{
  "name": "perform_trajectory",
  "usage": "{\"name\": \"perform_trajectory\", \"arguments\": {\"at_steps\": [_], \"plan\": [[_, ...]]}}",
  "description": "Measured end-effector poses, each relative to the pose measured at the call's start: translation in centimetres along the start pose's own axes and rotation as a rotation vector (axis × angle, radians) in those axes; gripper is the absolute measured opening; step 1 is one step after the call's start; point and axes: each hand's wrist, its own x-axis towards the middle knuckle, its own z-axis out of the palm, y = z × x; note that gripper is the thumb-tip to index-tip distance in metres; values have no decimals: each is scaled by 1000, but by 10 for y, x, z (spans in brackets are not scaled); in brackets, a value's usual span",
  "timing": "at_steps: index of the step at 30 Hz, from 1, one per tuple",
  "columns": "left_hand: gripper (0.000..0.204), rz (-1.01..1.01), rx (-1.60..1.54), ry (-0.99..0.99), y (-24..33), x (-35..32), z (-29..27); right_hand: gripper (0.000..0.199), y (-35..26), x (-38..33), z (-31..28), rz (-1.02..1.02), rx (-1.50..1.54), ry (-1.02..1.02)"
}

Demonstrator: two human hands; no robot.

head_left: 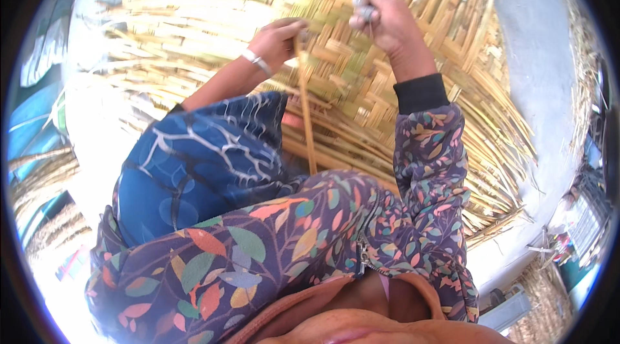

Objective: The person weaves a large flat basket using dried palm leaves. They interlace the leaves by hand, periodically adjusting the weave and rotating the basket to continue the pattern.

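Observation:
A large mat (349,53) of pale yellow-green split cane is spread before me, tightly woven in the middle, with long loose ends fanning out at its sides. My left hand (278,45), a pale band at its wrist, is closed on a narrow cane strip (305,98) that hangs from the fingers toward my lap. To its right, my right hand (389,20) is raised over the weave with curled fingers. Grey wrapping (365,9) shows around those fingertips. What the right fingers pinch, if anything, cannot be made out.
Pale grey floor (533,40) borders the mat on the right. Dry stalks and clutter (575,215) lie beyond it. Blue items (35,118) and bundled stalks (42,166) are at the far left. Blue patterned cloth (194,163) covers my knee. Strong glare whitens the mat's left part.

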Motion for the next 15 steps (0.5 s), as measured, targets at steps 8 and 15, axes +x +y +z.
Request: {"name": "perform_trajectory", "arguments": {"at_steps": [8, 15], "plan": [[16, 556, -414, -101, 215, 61, 34, 21, 66, -19, -36, 387, -287, 76], [20, 773, 62, -449, 149, 41, 161, 20, 83, -33, -29, 262, -275, 81]]}}
